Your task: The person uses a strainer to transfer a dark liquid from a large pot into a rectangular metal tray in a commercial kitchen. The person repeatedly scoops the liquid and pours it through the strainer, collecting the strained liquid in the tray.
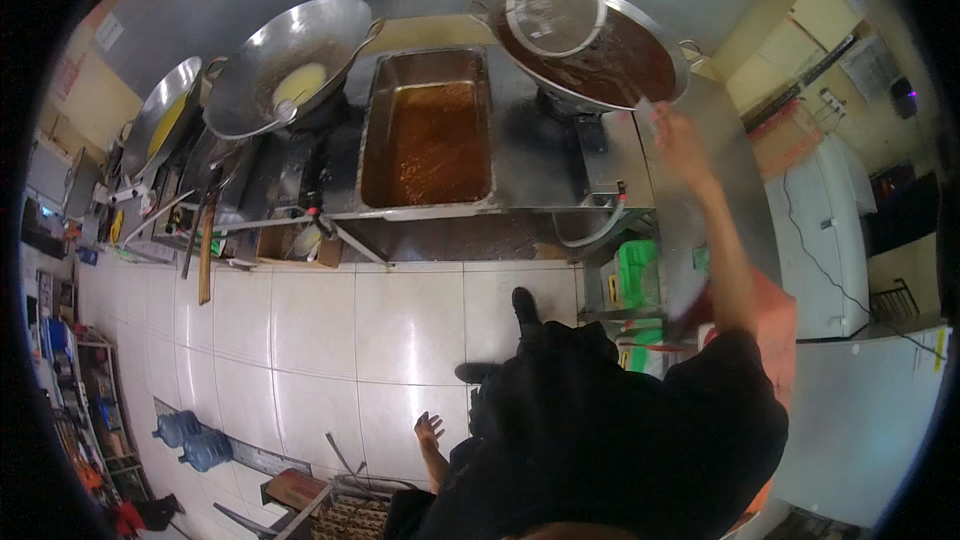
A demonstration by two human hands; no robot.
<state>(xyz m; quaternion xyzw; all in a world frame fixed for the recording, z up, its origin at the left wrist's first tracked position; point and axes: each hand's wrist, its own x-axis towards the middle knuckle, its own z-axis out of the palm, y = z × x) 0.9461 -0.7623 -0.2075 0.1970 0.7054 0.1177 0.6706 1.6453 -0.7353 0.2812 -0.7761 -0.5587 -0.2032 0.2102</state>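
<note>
My right hand (679, 141) is shut on the pale handle end of a round wire-mesh strainer (556, 9). The strainer's bowl is above the far left part of a large metal wok (681, 94), which holds dark reddish-brown liquid (630, 64). Motion blurs the handle and the hand. Left of this wok, a deep rectangular steel pan (489, 127) contains brown liquid with grainy bits and foam. My left hand (429, 427) hangs low over the tiled floor, fingers apart, holding nothing.
Another wok (259, 37) holds pale yellow liquid and a ladle (286, 110); a third (133, 150) stands farther left. Long wooden handles (208, 240) jut past the counter edge. A gas hose (600, 236) loops below. Water jugs (206, 450) and egg trays (349, 517) are behind me.
</note>
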